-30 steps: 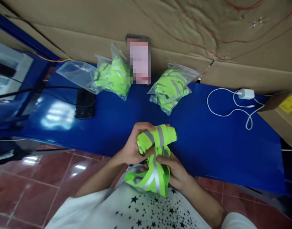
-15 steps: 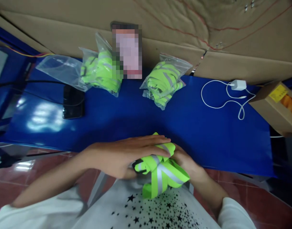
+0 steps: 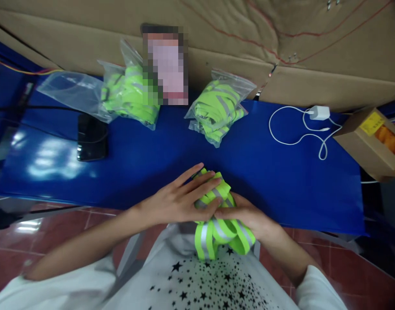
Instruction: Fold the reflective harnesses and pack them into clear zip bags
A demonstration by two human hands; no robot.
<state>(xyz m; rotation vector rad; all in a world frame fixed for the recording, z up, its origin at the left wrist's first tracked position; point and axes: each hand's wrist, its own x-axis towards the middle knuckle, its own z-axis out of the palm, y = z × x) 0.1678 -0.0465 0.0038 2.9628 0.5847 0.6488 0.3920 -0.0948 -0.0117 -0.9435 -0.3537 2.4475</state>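
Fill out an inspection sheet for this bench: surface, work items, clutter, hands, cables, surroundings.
Surface: blue table, glossy.
Work items: neon-yellow reflective strap bundle at the near edge; two bagged strap bundles at the back.
Clutter: empty clear bag, dark phone, cardboard box, blurred upright device.
Hands: left hand lies flat on the bundle; right hand grips it from the side.
Cables: white charger with cord; black cable far left.
Surroundings: cardboard wall, red tile floor.

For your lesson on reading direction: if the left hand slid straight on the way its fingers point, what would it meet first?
Probably bare blue table, then perhaps the bagged green straps. The left hand points up-right; depth is unclear.
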